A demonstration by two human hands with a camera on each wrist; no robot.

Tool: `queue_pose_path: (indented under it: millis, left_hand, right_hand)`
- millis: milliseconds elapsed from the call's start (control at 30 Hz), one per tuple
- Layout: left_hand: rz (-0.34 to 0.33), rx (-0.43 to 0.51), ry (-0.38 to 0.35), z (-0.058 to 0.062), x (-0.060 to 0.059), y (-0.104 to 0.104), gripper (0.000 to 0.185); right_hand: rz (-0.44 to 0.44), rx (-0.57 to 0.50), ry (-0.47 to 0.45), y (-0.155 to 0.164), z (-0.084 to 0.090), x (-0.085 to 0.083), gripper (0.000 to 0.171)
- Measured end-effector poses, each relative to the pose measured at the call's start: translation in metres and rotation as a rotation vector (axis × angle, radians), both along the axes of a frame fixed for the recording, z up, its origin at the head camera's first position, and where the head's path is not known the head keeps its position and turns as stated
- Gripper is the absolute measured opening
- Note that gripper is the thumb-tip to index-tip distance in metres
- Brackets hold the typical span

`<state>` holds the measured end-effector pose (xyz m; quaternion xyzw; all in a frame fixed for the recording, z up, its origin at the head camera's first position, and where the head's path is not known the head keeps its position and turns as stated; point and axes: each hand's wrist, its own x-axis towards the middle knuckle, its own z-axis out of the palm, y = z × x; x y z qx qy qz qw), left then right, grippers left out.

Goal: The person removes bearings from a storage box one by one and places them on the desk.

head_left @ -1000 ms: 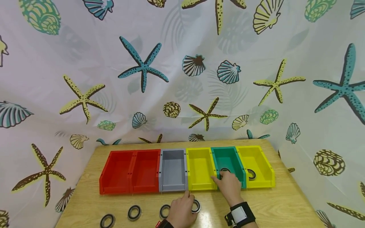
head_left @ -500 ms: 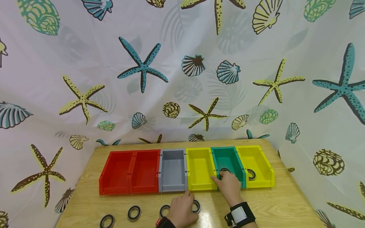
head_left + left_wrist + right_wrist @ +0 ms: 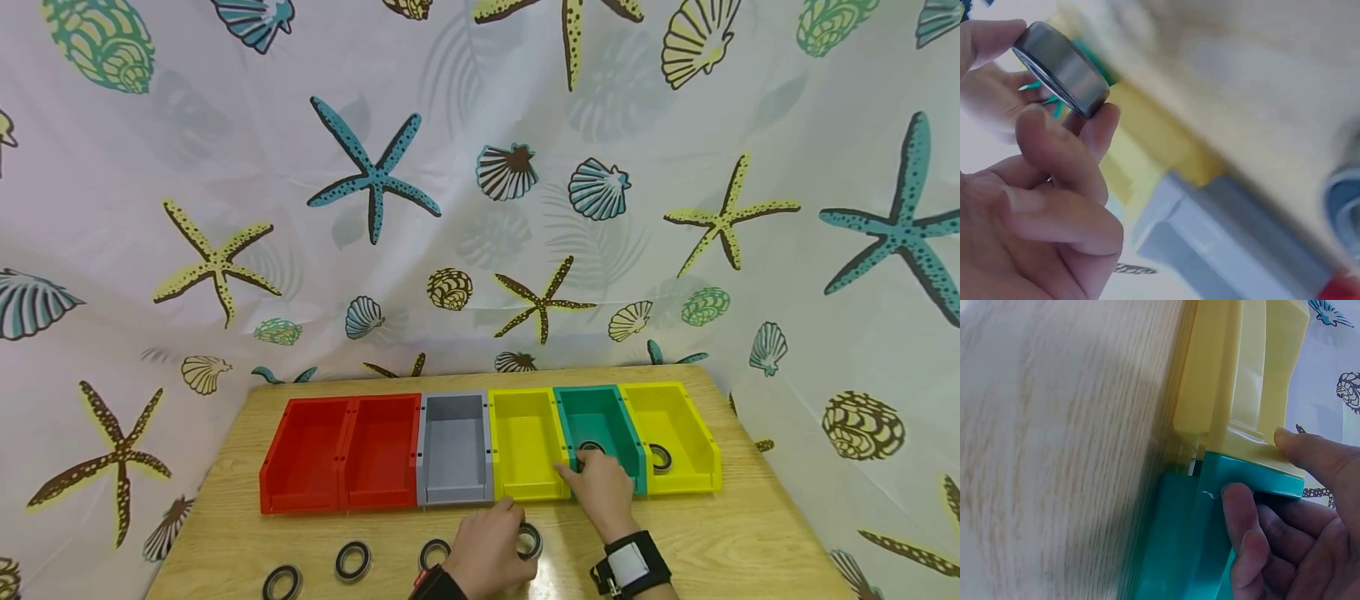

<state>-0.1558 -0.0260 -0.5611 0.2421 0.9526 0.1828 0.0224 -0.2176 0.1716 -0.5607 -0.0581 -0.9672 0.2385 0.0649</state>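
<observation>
My left hand pinches a ball bearing between thumb and fingertips, its smooth steel rim facing the left wrist camera. In the head view this hand is in front of the left yellow bin, over the near part of the table. My right hand grips the front corner where that yellow bin meets the green bin. Its thumb presses the yellow edge, and its fingers curl over the green wall. Another bearing shows inside the green bin, partly hidden by the right hand.
A grey bin and two red bins continue the row leftward. The right yellow bin holds one bearing. Three bearings lie on the wooden table at the front left, one partly behind the left hand.
My left hand has shifted slightly right, carrying the bearing with it. The right hand has stayed at the bin corner.
</observation>
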Motion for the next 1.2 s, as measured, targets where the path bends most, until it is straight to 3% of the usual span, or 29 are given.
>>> queue_pose_path:
  millis: [333,567,933,1200]
  left_hand:
    - [-0.027,0.013,0.178,0.055,-0.015,0.005,0.039]
    - [-0.041,0.008,0.299,0.084,-0.029,0.012,0.038]
    - [-0.026,0.012,0.351,0.111,-0.049,0.022,0.043]
    - [-0.008,-0.004,0.361,0.124,-0.068,0.026,0.039]
  right_hand:
    - [0.005,-0.013,0.011,0.002,0.0,-0.001,0.053]
    - [-0.004,-0.003,0.004,0.001,0.0,-0.001,0.048]
    - [-0.012,-0.006,-0.015,0.0,0.0,-0.001,0.024]
    - [0.001,-0.006,-0.005,0.001,0.0,0.0,0.04]
